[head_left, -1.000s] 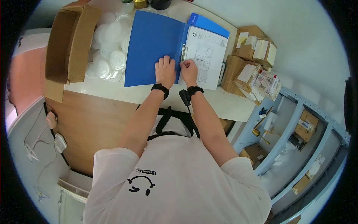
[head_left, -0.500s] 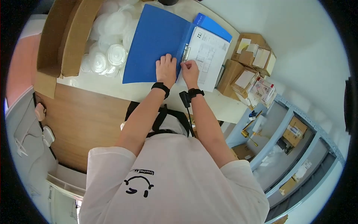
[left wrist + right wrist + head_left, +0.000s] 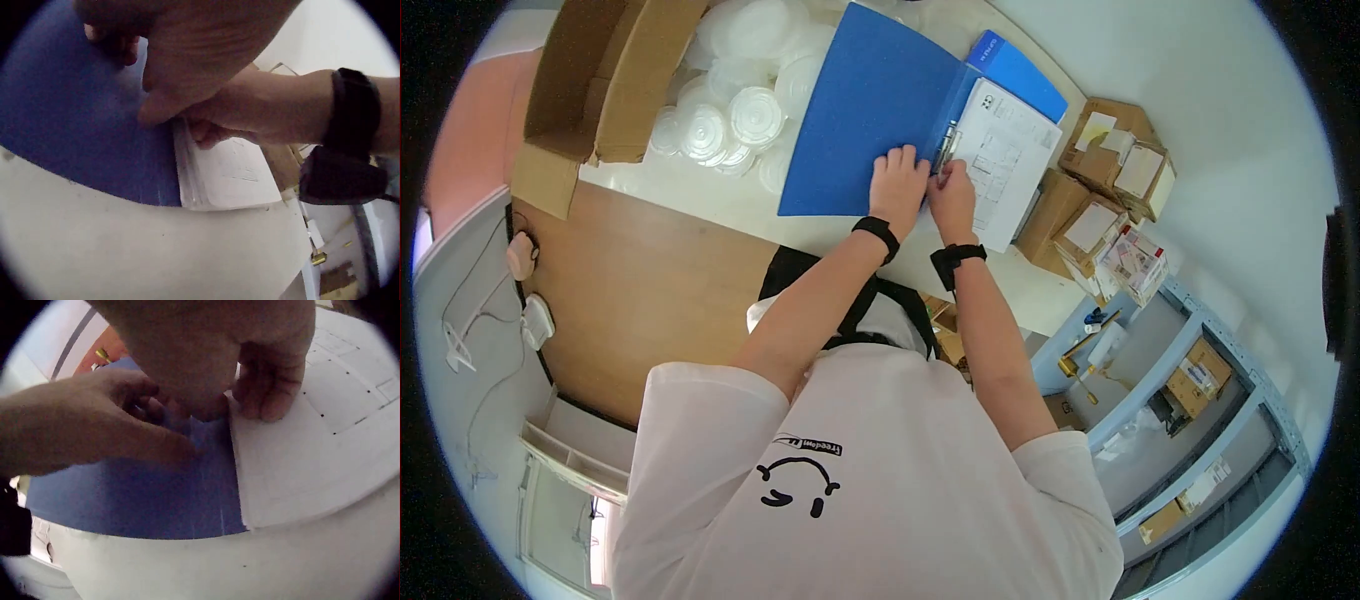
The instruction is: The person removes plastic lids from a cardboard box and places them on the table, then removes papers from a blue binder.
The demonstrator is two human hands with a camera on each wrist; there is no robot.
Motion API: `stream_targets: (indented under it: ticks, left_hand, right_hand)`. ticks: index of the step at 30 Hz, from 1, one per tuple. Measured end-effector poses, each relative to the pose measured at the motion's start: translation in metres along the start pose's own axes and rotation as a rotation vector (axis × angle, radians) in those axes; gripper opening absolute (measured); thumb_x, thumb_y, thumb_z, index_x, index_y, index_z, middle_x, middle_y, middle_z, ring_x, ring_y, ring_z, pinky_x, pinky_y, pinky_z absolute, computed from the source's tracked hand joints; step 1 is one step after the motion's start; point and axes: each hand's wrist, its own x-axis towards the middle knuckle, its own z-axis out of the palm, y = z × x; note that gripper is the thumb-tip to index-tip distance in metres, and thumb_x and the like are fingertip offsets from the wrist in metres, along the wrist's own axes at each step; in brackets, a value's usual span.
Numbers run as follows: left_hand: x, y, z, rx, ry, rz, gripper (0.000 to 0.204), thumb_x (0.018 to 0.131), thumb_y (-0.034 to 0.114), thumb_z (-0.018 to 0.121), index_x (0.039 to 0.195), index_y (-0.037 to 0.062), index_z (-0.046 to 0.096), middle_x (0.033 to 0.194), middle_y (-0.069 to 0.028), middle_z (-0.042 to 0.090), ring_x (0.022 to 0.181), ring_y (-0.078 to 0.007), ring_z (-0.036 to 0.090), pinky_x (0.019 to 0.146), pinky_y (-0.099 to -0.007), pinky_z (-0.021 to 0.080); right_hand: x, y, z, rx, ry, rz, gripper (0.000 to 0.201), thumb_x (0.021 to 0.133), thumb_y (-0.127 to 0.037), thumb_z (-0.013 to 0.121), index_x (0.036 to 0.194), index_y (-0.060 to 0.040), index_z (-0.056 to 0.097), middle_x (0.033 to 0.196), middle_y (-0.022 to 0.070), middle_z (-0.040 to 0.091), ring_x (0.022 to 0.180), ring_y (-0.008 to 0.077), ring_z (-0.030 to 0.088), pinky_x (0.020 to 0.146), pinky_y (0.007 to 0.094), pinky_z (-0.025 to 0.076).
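Note:
A blue clip folder (image 3: 868, 110) lies spread on the table, with a stack of printed paper (image 3: 1010, 150) on its right side. Between cover and paper sits a metal clip (image 3: 946, 138). My left hand (image 3: 898, 186) rests on the cover beside the spine, its thumb toward the fold in the right wrist view. The right hand (image 3: 953, 200) is at the lower end of the clip, fingers curled, pinching at the paper's left edge. In the right wrist view, its fingertips (image 3: 272, 411) touch the top sheet, while the palm hides the clip.
Left of the folder are several translucent plastic lids (image 3: 755, 115) and an open cardboard box (image 3: 635, 95). Another blue folder (image 3: 1018, 75) lies behind the paper. Small cartons (image 3: 1090, 225) crowd the table's right end. A blue-grey shelf rack (image 3: 1175, 385) stands beyond.
The head view has shifted, so the table appears moved. Both hands keep nearly the same places on the folder, with the right wrist turned slightly.

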Motion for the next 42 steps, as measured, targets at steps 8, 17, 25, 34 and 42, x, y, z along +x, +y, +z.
stream_targets:
  ticks: [8, 17, 25, 34, 42]
  left_hand:
    - [-0.018, -0.048, -0.1, -0.125, 0.388, -0.203, 0.054, 0.073, 0.01, 0.074, 0.124, 0.0087, 0.057, 0.128, -0.0198, 0.051, 0.124, -0.0381, 0.045, 0.1, -0.0495, 0.038]
    - [-0.067, -0.112, -0.103, -0.497, 0.245, -0.445, 0.06, 0.08, 0.017, 0.078, 0.13, 0.0009, 0.048, 0.12, -0.0221, 0.055, 0.096, -0.0314, 0.062, 0.081, -0.0388, 0.052]
    - [-0.064, -0.114, -0.119, -0.778, -0.109, -0.241, 0.037, 0.095, 0.019, 0.063, 0.124, -0.0009, 0.051, 0.078, -0.0119, 0.064, 0.064, -0.0195, 0.058, 0.06, -0.0341, 0.046]
    - [-0.055, -0.044, -0.173, -0.573, -0.185, 0.041, 0.027, 0.1, 0.015, 0.056, 0.122, 0.0, 0.05, 0.073, -0.0113, 0.056, 0.062, -0.0144, 0.045, 0.057, -0.0326, 0.039]
    - [-0.095, -0.039, -0.186, -0.637, -0.118, 0.203, 0.017, 0.098, 0.005, 0.056, 0.114, 0.0006, 0.053, 0.076, -0.0101, 0.056, 0.066, -0.0155, 0.05, 0.064, -0.0281, 0.042]
  right_hand:
    - [-0.01, 0.001, -0.017, 0.164, -0.038, 0.129, 0.028, 0.084, -0.012, 0.066, 0.105, 0.0014, 0.053, 0.096, 0.0223, 0.063, 0.089, 0.0385, 0.062, 0.077, 0.0451, 0.05]
    - [-0.082, 0.176, -0.017, 0.682, 0.526, 0.976, 0.04, 0.087, -0.027, 0.073, 0.112, -0.0001, 0.058, 0.107, 0.0116, 0.058, 0.095, 0.0245, 0.058, 0.08, 0.0364, 0.048]
    - [-0.081, 0.184, -0.031, 1.511, 0.307, 0.918, 0.017, 0.09, -0.009, 0.072, 0.104, -0.0047, 0.064, 0.1, 0.0067, 0.066, 0.093, 0.0196, 0.063, 0.077, 0.033, 0.054]
    - [-0.086, 0.137, -0.067, 1.256, 0.218, 0.754, 0.034, 0.09, -0.009, 0.067, 0.121, 0.0024, 0.057, 0.106, 0.0089, 0.066, 0.089, 0.0193, 0.063, 0.071, 0.0327, 0.052]
    - [-0.148, 0.141, -0.081, 1.083, 0.129, 0.423, 0.043, 0.093, -0.007, 0.063, 0.132, 0.0015, 0.049, 0.12, 0.0085, 0.062, 0.103, 0.0159, 0.06, 0.087, 0.0306, 0.051]
